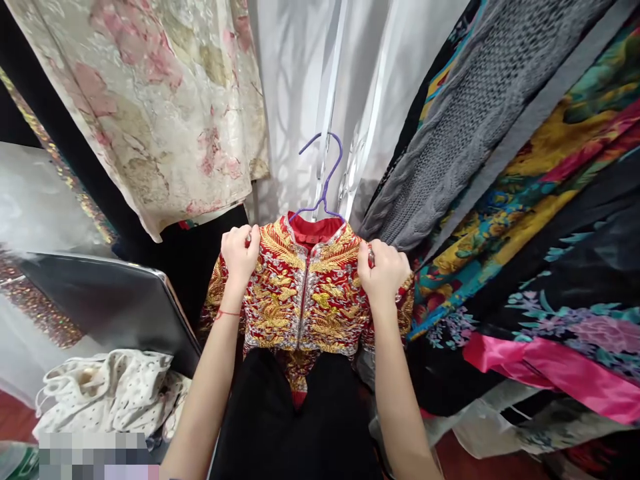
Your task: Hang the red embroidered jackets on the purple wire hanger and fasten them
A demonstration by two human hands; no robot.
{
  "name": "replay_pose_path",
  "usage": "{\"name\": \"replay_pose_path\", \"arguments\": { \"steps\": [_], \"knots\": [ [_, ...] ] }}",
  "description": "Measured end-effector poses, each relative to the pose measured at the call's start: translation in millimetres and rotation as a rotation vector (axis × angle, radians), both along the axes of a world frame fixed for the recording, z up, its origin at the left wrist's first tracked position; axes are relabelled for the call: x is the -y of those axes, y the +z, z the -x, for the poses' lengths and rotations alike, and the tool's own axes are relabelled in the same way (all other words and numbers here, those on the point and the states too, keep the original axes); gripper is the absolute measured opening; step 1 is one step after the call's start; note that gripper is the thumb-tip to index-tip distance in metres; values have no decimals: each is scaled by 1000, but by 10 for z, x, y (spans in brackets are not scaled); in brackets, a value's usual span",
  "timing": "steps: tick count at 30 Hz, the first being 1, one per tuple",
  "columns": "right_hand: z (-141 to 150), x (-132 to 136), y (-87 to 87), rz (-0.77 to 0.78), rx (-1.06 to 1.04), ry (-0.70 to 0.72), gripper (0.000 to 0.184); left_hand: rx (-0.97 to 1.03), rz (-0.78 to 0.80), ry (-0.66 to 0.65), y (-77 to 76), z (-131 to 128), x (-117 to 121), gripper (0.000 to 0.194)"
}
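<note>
Black-clad legs (265,427) at lower centre, nearest the lens. Red-and-gold embroidered jacket (325,300) just beyond; purple hanger (341,155) rises from its collar. Left hand (241,252) and right hand (384,270) closed on its shoulders, one each. Grey cable-knit garment (460,127) beyond right hand; floral fabric (175,107) beyond left.

"What's the left hand (240,252) doing?"
"It's closed, fingers (254,241) curled, and so is the right hand (385,269), well apart from it."
"And the forearms (209,383)?"
"Bare, reaching forward and slanting inward."
</note>
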State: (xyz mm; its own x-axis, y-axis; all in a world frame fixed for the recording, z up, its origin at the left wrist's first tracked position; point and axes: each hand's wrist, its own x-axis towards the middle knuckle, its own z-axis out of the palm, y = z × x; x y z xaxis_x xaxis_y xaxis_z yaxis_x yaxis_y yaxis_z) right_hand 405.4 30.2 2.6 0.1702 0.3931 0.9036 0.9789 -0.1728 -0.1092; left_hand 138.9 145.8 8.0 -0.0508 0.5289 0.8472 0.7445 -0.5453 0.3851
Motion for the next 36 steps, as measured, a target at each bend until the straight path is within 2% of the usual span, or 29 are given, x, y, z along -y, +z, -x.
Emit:
{"name": "replay_pose_path", "arguments": {
  "steps": [6, 15, 19, 21, 23, 26, 28, 31, 33, 36],
  "knots": [
    [-100, -90, -60, -35, 25, 45, 41, 13, -49, 35, -34, 22, 204, 38],
    [-175, -384, -179, -157, 22, 145, 36, 33, -107, 20, -88, 29, 87, 37],
    [-188, -300, -147, -139, -68, 278, 26, 26, -104, 40, -94, 45, 132, 37],
    [-131, -159, -115, -186, -164, 405, 20, 29, -103, 33, -88, 48, 158, 36],
    [11, 15, -105, -279, -264, 520, 22, 30, -100, 16, -84, 45, 173, 35],
    [378, 230, -193, -427, -344, 554, 9, 28, -95, -9, -95, 26, 178, 37],
    [662, 285, -307, -314, -456, 596, 2, 24, -97, -10, -113, 8, 185, 37],
    [1003, 252, -445, -51, -914, 772, 13, 9, -97, 3, -136, -9, 239, 35],
    [1132, 208, -466, -25, -1195, 882, 22, -1, -87, 11, -140, -9, 301, 34],
    [1206, 175, -410, -72, -1412, 950, 31, -20, -63, 12, -132, 8, 391, 34]
  ]
}}
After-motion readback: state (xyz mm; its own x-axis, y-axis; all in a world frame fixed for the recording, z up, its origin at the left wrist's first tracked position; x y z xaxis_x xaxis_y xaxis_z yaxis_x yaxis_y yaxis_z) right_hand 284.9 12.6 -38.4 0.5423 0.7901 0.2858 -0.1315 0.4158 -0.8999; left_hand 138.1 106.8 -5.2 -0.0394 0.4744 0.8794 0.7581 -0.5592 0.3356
